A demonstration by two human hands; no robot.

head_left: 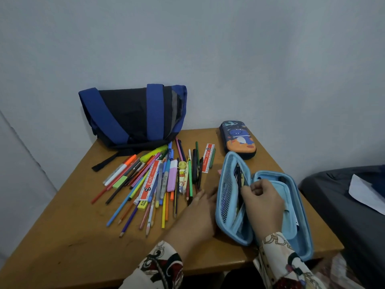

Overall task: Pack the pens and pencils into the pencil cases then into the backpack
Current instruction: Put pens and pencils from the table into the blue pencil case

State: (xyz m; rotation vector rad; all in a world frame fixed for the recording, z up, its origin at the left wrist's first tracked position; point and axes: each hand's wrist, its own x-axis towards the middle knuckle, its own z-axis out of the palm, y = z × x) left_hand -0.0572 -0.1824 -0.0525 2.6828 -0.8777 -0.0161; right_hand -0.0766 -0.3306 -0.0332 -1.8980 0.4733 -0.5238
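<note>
A light-blue pencil case (291,207) lies open on the right of the wooden table (62,236). My right hand (262,203) is inside it, fingers curled around dark pens (238,176) that stand in the mesh-side half. My left hand (195,215), blurred, lies flat on the table against the case's left edge, fingers stretched toward the pile. A spread of pens, pencils, rulers and erasers (158,180) covers the table's middle. A shut dinosaur-print pencil case (238,139) lies at the back right. The blue and black backpack (133,115) leans against the wall at the back.
The table's right and front edges are close to the open case. A dark bed or seat (350,197) with white paper (366,190) on it stands to the right. The backpack's black strap (106,161) trails onto the table beside the pile.
</note>
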